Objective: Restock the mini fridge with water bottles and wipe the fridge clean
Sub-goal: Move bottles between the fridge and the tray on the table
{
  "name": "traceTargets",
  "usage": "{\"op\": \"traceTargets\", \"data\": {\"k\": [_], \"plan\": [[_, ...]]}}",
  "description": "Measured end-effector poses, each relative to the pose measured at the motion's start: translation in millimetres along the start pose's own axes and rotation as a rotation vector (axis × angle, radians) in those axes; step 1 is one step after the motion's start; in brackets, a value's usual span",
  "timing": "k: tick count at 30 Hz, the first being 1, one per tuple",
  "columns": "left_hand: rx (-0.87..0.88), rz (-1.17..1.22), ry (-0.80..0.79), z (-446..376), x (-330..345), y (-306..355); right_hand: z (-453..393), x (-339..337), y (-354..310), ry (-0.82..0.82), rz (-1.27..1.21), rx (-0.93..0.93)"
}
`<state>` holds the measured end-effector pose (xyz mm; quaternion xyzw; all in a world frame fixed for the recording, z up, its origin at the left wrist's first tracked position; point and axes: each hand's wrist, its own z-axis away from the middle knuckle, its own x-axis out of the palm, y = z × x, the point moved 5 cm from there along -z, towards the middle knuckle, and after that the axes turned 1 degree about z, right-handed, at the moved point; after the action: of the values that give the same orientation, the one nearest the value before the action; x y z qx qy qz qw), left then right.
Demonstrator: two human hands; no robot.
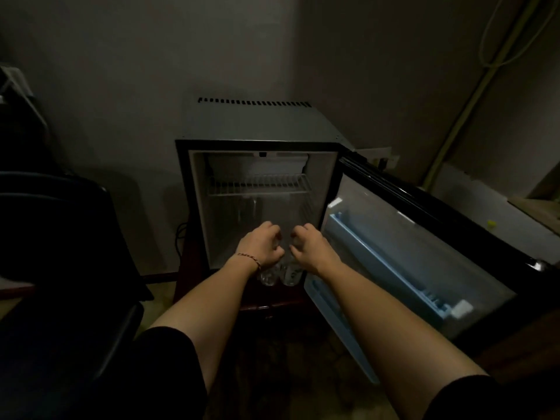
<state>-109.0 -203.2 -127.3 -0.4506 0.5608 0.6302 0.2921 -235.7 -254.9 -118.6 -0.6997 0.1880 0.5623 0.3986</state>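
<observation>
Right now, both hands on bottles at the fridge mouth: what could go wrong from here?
1. The left hand and right hand each grip a water bottle; left bottle and right bottle sit close together, so they may knock and tip on entry.
2. The wire shelf hangs above; a bottle lifted high could catch it.
3. The open door stands beside the right arm; an elbow could bump it.

Dim, soft focus; edges bowed, corners dark.

Two clear bottles [280,275], apparently upright, at open fridge [260,165] mouth.
</observation>
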Motion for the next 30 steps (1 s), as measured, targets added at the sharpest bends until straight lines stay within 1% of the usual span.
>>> {"op": "traceTargets", "data": {"k": [3,6,11,13,18,22,24,27,30], "plan": [[-0.030,0.009,0.022,48.4,15.0,29.0,60.1,-2.7,8.4,-0.008,-0.047,-0.024],[-0.033,0.004,0.008,97.3,38.8,61.6,121.1,-5.9,21.4,-0.039,-0.102,-0.023],[-0.025,0.009,-0.028,154.4,71.4,117.8,198.0,-15.6,50.1,-0.069,-0.084,-0.025],[0.019,0.010,-0.041,168.8,82.2,139.0,222.2,-20.3,64.1,-0.062,-0.103,0.006],[0.208,0.013,-0.079,193.4,114.7,188.0,277.0,-32.8,100.7,-0.037,-0.092,0.109],[0.279,0.043,-0.094,209.6,131.8,221.3,318.3,-46.8,131.2,-0.019,-0.066,0.219],[0.311,0.046,-0.141,217.0,142.5,237.2,336.5,-52.3,148.5,-0.034,-0.051,0.264],[0.359,0.075,-0.192,222.3,159.8,262.3,357.6,-62.4,180.6,-0.009,-0.046,0.363],[0.395,0.087,-0.197,223.6,176.8,291.9,373.1,-68.7,208.1,-0.019,-0.009,0.401]]}}
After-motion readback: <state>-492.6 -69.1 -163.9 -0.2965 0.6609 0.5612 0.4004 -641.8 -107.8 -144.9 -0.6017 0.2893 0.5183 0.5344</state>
